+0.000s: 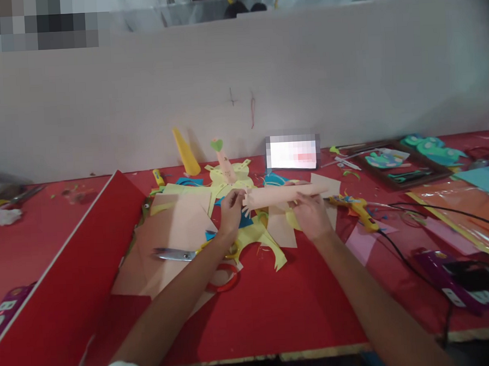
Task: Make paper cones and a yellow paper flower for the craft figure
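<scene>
Both my hands hold a rolled tube of peach paper (pixel 288 194) level above the red table (pixel 275 307). My left hand (pixel 230 211) pinches the tube's left end, where the paper is cut into a fringe. My right hand (pixel 309 215) grips the tube from below near its middle, fingers curled. Under the hands lie yellow paper cut-outs (pixel 264 239), a blue scrap (pixel 245 220) and a peach sheet (pixel 169 236). Scissors (pixel 176 255) with red and yellow handles lie by my left forearm.
A yellow glue gun (pixel 356 205) lies right of my hands, its black cord (pixel 404 256) running to a power strip (pixel 458 278). A yellow cone (pixel 186 153), a small paper figure (pixel 224 165), a phone (pixel 292 152), a tray of craft pieces (pixel 395 167) and a red board (pixel 61 285) surround them.
</scene>
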The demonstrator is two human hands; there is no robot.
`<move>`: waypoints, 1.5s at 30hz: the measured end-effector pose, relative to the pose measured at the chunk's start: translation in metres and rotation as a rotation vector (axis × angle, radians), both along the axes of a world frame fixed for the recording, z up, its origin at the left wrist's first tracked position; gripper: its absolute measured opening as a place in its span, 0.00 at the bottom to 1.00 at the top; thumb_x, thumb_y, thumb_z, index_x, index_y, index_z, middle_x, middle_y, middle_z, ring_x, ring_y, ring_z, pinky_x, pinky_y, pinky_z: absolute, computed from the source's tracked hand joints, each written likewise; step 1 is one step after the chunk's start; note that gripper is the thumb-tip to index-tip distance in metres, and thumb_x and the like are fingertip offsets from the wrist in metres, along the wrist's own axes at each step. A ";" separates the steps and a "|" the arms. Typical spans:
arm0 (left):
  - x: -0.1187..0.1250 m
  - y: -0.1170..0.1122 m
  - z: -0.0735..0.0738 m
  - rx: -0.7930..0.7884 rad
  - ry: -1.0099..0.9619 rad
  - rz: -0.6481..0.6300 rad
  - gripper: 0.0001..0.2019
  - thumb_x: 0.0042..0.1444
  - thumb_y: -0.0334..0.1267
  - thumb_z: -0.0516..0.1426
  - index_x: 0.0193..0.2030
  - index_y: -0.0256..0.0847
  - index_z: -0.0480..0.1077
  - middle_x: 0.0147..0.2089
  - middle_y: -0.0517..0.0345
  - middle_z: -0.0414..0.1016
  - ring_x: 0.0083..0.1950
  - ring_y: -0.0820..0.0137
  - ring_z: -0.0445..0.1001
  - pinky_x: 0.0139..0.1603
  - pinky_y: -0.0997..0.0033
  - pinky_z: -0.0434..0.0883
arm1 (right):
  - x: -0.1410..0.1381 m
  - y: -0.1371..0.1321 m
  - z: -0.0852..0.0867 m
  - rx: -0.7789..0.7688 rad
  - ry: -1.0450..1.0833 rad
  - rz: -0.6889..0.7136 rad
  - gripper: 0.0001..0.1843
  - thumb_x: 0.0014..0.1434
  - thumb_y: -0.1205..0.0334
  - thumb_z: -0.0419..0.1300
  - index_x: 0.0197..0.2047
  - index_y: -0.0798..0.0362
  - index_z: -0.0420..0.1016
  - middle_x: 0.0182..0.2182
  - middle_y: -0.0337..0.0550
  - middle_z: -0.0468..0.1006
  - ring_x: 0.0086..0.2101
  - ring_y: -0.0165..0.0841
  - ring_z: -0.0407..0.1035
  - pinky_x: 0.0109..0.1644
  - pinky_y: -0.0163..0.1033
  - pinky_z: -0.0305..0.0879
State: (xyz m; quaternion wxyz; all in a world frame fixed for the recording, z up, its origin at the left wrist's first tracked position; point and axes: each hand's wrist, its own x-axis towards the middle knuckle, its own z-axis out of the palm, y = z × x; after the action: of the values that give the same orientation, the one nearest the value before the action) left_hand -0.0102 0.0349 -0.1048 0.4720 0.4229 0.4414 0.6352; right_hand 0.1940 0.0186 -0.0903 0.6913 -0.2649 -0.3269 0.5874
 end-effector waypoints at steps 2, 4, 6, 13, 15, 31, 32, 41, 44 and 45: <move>0.000 0.001 0.000 -0.032 -0.040 -0.017 0.17 0.56 0.52 0.65 0.29 0.41 0.70 0.28 0.63 0.66 0.30 0.73 0.63 0.31 0.73 0.61 | -0.002 0.000 -0.002 0.007 0.023 0.017 0.18 0.51 0.67 0.71 0.43 0.40 0.76 0.46 0.35 0.85 0.58 0.38 0.75 0.62 0.48 0.71; 0.001 0.001 0.000 -0.045 -0.053 -0.016 0.20 0.56 0.55 0.65 0.28 0.41 0.68 0.27 0.63 0.63 0.29 0.73 0.62 0.30 0.73 0.61 | -0.005 0.000 -0.002 0.025 0.028 0.042 0.19 0.51 0.67 0.72 0.43 0.40 0.76 0.46 0.35 0.85 0.58 0.38 0.75 0.62 0.48 0.71; 0.002 0.000 0.002 -0.020 -0.014 -0.006 0.21 0.55 0.56 0.66 0.28 0.41 0.69 0.27 0.63 0.63 0.30 0.73 0.61 0.31 0.73 0.61 | -0.007 -0.001 -0.001 0.034 0.014 0.055 0.19 0.50 0.66 0.73 0.43 0.40 0.76 0.46 0.36 0.85 0.58 0.39 0.74 0.62 0.48 0.71; 0.000 -0.001 0.004 0.018 0.063 -0.010 0.21 0.52 0.56 0.69 0.29 0.41 0.70 0.27 0.64 0.61 0.29 0.73 0.59 0.31 0.73 0.58 | -0.009 0.001 -0.004 -0.019 -0.042 0.033 0.20 0.51 0.59 0.77 0.44 0.42 0.76 0.46 0.39 0.86 0.56 0.41 0.76 0.59 0.50 0.74; 0.001 0.000 0.002 -0.004 0.028 -0.025 0.22 0.53 0.57 0.68 0.29 0.41 0.69 0.27 0.64 0.62 0.29 0.74 0.60 0.30 0.73 0.59 | -0.008 0.002 -0.007 -0.022 -0.015 0.035 0.19 0.51 0.60 0.77 0.44 0.41 0.76 0.46 0.38 0.86 0.55 0.41 0.76 0.59 0.51 0.74; 0.001 -0.001 0.005 0.010 0.021 -0.042 0.20 0.50 0.55 0.70 0.29 0.41 0.72 0.25 0.64 0.65 0.26 0.75 0.61 0.26 0.74 0.59 | -0.008 0.008 -0.021 -0.068 -0.027 0.018 0.27 0.46 0.62 0.80 0.47 0.42 0.75 0.44 0.36 0.85 0.52 0.39 0.78 0.56 0.49 0.78; 0.002 -0.001 0.005 0.002 0.009 -0.048 0.21 0.51 0.56 0.69 0.29 0.41 0.71 0.25 0.64 0.65 0.26 0.75 0.61 0.25 0.74 0.59 | -0.008 0.008 -0.021 -0.065 -0.016 0.010 0.27 0.46 0.62 0.80 0.47 0.42 0.75 0.44 0.37 0.85 0.52 0.39 0.78 0.56 0.49 0.78; 0.005 0.003 -0.004 -0.019 -0.123 0.017 0.13 0.53 0.47 0.68 0.33 0.42 0.72 0.29 0.64 0.71 0.29 0.74 0.68 0.29 0.76 0.65 | -0.008 0.006 -0.014 0.024 -0.071 0.063 0.23 0.47 0.63 0.79 0.44 0.41 0.76 0.46 0.37 0.86 0.56 0.41 0.76 0.61 0.50 0.74; 0.004 0.004 -0.005 -0.026 -0.126 0.017 0.13 0.54 0.46 0.67 0.31 0.42 0.70 0.26 0.64 0.68 0.28 0.74 0.66 0.28 0.76 0.64 | -0.008 0.005 -0.012 0.037 -0.098 0.073 0.22 0.49 0.63 0.77 0.44 0.41 0.75 0.47 0.37 0.86 0.57 0.41 0.75 0.62 0.50 0.72; 0.003 0.005 -0.005 -0.031 -0.128 0.016 0.15 0.55 0.48 0.67 0.29 0.42 0.69 0.25 0.64 0.66 0.27 0.75 0.64 0.27 0.76 0.63 | -0.008 0.004 -0.012 0.040 -0.103 0.080 0.21 0.49 0.63 0.77 0.44 0.41 0.75 0.47 0.37 0.86 0.58 0.40 0.75 0.63 0.50 0.71</move>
State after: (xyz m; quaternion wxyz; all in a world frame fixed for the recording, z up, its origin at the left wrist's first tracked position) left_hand -0.0069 0.0395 -0.1100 0.5008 0.3707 0.4236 0.6575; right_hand 0.1859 0.0226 -0.1021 0.6547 -0.2678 -0.3839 0.5936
